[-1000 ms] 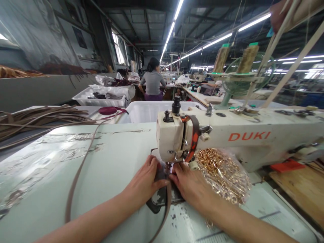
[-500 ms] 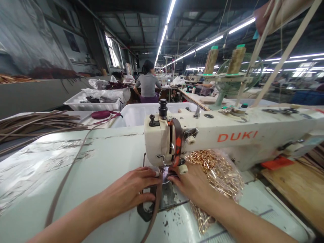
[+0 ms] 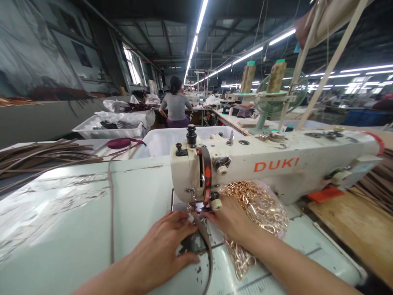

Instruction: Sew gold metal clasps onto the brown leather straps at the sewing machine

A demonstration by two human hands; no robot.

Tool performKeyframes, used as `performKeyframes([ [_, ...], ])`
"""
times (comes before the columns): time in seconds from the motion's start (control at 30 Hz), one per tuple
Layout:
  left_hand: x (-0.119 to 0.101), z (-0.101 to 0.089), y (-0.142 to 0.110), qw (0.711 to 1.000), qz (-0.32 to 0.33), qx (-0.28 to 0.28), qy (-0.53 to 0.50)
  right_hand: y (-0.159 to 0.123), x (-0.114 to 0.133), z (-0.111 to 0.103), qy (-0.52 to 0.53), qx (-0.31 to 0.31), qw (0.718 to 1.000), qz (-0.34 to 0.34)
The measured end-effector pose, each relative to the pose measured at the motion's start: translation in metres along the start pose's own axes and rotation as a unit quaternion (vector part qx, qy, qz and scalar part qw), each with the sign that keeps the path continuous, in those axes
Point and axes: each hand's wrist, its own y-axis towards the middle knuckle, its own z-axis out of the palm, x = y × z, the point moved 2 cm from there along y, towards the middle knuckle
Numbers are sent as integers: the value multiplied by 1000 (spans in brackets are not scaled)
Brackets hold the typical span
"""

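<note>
My left hand [image 3: 164, 246] rests on the machine bed just left of the needle, fingers curled and pressing a narrow brown strap [image 3: 206, 241] flat. My right hand [image 3: 230, 219] lies on the other side, fingertips pinching the strap under the presser foot [image 3: 201, 207] of the white DUKI sewing machine [image 3: 270, 164]. The strap runs toward me between both hands and another length [image 3: 110, 205] loops back across the table. A clear bag of gold metal rings [image 3: 258, 205] lies under my right wrist.
A pile of brown straps [image 3: 39, 153] lies at the far left, with a maroon tape roll [image 3: 119, 143] and white bins [image 3: 166, 139] behind the table. Thread cones [image 3: 276, 76] and a green fan [image 3: 278, 102] stand behind the machine. A wooden board [image 3: 353, 221] lies right. A person [image 3: 176, 107] sits ahead.
My left hand has drawn back toward me along the strap and curled more. The loose strap on the table has swung right. The view has shifted so the machine sits further left.
</note>
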Motion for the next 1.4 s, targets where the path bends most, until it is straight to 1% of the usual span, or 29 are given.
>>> performKeyframes([
  [0.1,1,1,-1,999,-23,-29,-38,-1,-7,-11,18,17,1000,-18],
  [0.2,6,-3,2,992,-75,-39,-92,-2,-9,-16,17,38,998,-41],
  [0.27,11,-6,5,986,-91,-36,-135,-3,-7,-16,18,62,997,-47],
  [0.33,18,-5,8,970,-102,-21,-220,-4,-4,-16,21,79,995,-53],
  [0.37,22,-4,10,954,-113,-16,-278,-5,-2,-16,26,84,994,-63],
  [0.4,26,-3,11,932,-129,-15,-339,-6,0,-17,33,90,992,-79],
  [0.47,34,-1,12,876,-168,-25,-452,-9,5,-21,51,103,987,-114],
  [0.53,36,0,12,825,-195,-33,-529,-13,9,-26,68,126,980,-140],
  [0.57,35,0,11,806,-204,-34,-555,-14,10,-28,74,134,977,-148],
  [0.6,34,-1,9,790,-210,-35,-575,-16,11,-30,77,138,975,-154],
  [0.63,31,-2,8,781,-216,-35,-585,-17,11,-31,77,140,974,-159],
  [0.73,25,-6,4,766,-236,-36,-597,-18,13,-29,75,133,974,-166],
  [0.83,22,-11,4,732,-248,-30,-634,-17,16,-24,61,106,978,-167],
  [0.93,22,-14,7,696,-247,-15,-674,-15,21,-21,27,63,982,-175],
  [1.03,22,-15,9,678,-231,3,-698,-17,25,-21,6,27,985,-171],
  [1.13,22,-14,8,659,-225,0,-718,-22,34,-13,19,-7,979,-201],
  [1.17,22,-14,8,655,-232,-4,-720,-24,37,-9,17,-29,976,-214],
  [1.23,23,-13,6,649,-255,-13,-716,-26,45,2,-1,-93,965,-244],
  [1.33,26,-11,4,641,-292,-30,-709,-26,56,16,-15,-191,935,-299],
  [1.4,28,-10,5,641,-323,-52,-694,-23,60,22,-16,-233,919,-319],
])
